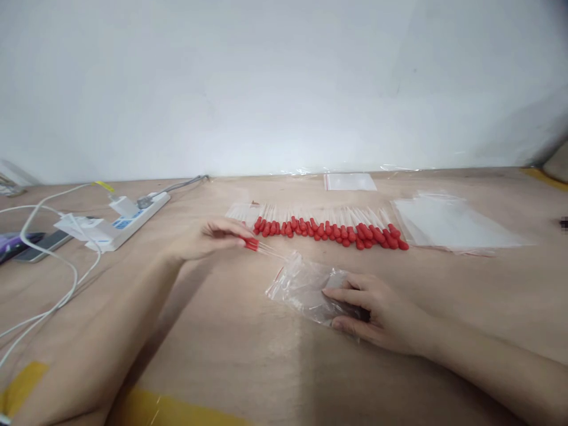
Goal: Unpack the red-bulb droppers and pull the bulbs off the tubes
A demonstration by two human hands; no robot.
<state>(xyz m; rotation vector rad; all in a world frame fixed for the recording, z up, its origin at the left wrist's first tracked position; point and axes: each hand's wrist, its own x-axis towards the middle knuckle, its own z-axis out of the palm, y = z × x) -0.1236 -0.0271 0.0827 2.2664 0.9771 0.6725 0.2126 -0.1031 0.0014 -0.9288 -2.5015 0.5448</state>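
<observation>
Dropper row lies behind bag, on table.

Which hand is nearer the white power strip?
Left. The left hand, pinching red-bulbed clear droppers, sits just right of the white power strip. The right hand holds the clear plastic zip bag, farther away.

Light brown wooden tabletop carrying a row of red-capped clear droppers at centre, clear plastic bags right, white power strip upper left.
</observation>
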